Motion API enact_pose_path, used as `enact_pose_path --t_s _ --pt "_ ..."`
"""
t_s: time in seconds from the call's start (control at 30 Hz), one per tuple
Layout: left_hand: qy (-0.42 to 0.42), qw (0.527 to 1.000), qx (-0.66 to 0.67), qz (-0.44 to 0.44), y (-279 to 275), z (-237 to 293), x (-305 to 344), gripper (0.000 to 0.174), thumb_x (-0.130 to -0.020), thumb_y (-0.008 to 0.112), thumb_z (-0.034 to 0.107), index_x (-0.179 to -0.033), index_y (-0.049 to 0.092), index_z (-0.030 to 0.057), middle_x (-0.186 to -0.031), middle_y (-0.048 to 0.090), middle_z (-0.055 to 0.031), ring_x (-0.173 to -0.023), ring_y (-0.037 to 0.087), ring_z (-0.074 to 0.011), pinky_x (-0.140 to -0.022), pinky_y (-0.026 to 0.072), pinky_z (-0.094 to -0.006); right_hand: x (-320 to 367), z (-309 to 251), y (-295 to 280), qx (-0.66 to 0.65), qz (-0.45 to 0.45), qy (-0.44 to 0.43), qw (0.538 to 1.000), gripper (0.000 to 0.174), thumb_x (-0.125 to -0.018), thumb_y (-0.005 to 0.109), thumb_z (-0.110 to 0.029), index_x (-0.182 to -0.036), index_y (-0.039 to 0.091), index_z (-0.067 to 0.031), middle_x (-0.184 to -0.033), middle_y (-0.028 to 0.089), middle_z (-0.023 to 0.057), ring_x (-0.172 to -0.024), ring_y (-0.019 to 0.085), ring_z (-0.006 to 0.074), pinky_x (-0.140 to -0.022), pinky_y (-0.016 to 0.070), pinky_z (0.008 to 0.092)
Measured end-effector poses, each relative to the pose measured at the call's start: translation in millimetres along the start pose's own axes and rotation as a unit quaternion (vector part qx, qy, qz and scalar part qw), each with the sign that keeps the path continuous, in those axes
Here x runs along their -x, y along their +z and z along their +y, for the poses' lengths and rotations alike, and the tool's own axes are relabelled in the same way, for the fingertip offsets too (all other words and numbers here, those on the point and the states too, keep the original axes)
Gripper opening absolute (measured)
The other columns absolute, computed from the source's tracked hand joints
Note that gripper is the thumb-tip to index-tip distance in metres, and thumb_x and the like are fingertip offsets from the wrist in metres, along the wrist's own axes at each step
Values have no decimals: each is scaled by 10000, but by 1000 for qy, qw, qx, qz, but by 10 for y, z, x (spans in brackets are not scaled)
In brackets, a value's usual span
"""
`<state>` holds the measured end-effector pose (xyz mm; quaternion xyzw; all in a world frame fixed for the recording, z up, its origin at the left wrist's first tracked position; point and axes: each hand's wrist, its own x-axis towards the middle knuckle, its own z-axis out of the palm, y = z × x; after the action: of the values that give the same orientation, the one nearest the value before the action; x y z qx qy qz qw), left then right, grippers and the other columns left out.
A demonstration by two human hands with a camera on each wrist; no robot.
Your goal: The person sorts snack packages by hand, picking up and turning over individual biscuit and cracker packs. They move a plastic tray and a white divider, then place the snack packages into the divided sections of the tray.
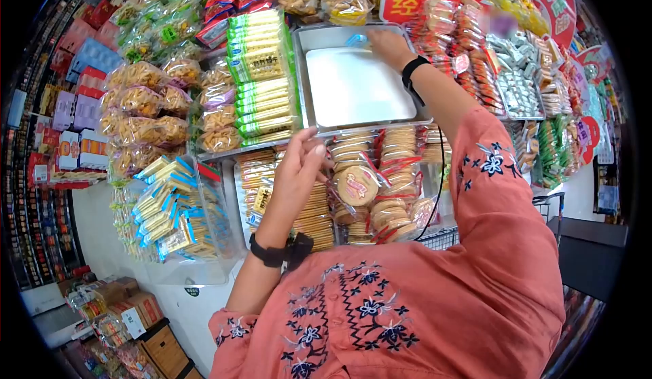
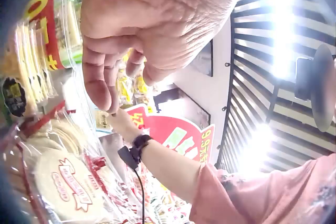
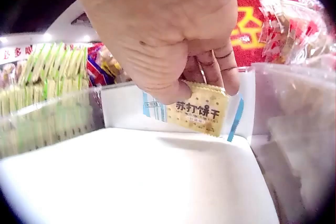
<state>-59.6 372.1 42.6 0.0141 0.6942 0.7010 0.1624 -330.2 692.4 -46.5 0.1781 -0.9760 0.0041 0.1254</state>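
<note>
My right hand [image 1: 390,47] is at the far wall of a clear bin [image 1: 360,90] with a white base. Between its thumb and fingers it pinches a packet of soda crackers [image 3: 197,111], clear with blue ends, held upright just above the base in the right wrist view. My left hand [image 1: 299,165] hovers with loosely bent fingers and nothing in them. Below it lie bagged round biscuits [image 1: 356,185] and stacked long cracker packs [image 1: 312,216]. In the left wrist view a bag of large round biscuits [image 2: 68,182] shows beside that hand.
Green-wrapped cracker packs [image 1: 261,73] fill the bin on the left. Nearer, a clear box holds a heap of blue-and-yellow cracker packets [image 1: 173,206]. Red-wrapped snacks [image 1: 441,26] and silvery packets [image 1: 519,73] stand to the right. A black cable [image 1: 443,189] hangs from the right wrist.
</note>
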Motion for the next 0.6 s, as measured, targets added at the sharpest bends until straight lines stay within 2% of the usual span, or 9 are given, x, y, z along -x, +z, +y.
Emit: enact_pose_path --t_s 0.1,0.2,0.23,0.27,0.3,0.4,0.47,0.5,0.6 --pt "-27 999 -12 -12 13 -89 -266 482 -1062 527 217 -1470 390 2 -1281 588 -189 -900 682 -183 -630 554 -266 64 -83 -430 -71 13 35 997 156 -920 580 -145 -1000 644 -27 -986 733 204 -914 709 410 -779 557 503" --pt "-48 997 -57 3 40 -105 -465 522 -1043 560 244 -1460 398 -25 -1256 608 -209 -883 685 -184 -597 559 -278 280 -74 -747 -301 9 125 945 282 -908 621 -246 -1008 650 16 -969 715 192 -878 699 286 -769 534 424" --pt "-58 993 -99 -4 43 -75 -518 519 -1039 566 250 -1448 413 -31 -1233 618 -212 -886 687 -179 -592 558 -279 365 -51 -821 -382 15 148 912 306 -910 626 -266 -1016 651 20 -959 710 180 -867 691 247 -762 529 405" --pt "-67 988 -142 -10 48 -39 -572 516 -1035 572 256 -1436 429 -36 -1210 628 -215 -888 689 -174 -587 557 -279 442 -22 -901 -435 -13 184 881 336 -909 624 -308 -1030 656 5 -912 662 85 -833 606 150 -729 492 346" --pt "-73 980 -184 -18 56 3 -649 514 -1031 578 261 -1425 444 -42 -1187 638 -219 -890 691 -169 -582 556 -280 534 -61 -1025 -483 -12 205 851 316 -910 616 -298 -1024 657 -6 -898 647 61 -822 592 140 -724 484 335" --pt "52 916 -397 2 105 -167 -933 529 -1003 602 282 -1354 503 -101 -1147 655 -303 -991 698 -355 -772 568 -429 932 -248 -1294 -631 12 274 726 190 -940 588 -211 -1020 662 -56 -877 580 -23 -781 503 92 -722 417 260" --pt "90 888 -451 17 209 -64 -963 492 -979 613 268 -1273 545 -121 -1170 633 -345 -1060 637 -496 -941 510 -505 1139 -250 -1277 -702 30 289 650 155 -956 566 -176 -1032 638 -61 -956 623 17 -848 598 111 -758 506 300" --pt "93 881 -464 21 261 -13 -965 469 -976 614 269 -1237 556 -115 -1164 629 -348 -1063 634 -497 -940 513 -506 1236 -319 -1323 -740 37 310 596 148 -965 563 -173 -1043 631 -66 -988 638 31 -884 630 122 -779 538 315" --pt "86 860 -503 25 352 65 -1038 429 -961 627 280 -1152 571 -101 -1159 612 -361 -1070 626 -505 -938 521 -511 1550 -316 -1269 -766 56 344 539 260 -981 541 -191 -1152 609 -7 -1034 683 72 -951 692 185 -850 573 364"
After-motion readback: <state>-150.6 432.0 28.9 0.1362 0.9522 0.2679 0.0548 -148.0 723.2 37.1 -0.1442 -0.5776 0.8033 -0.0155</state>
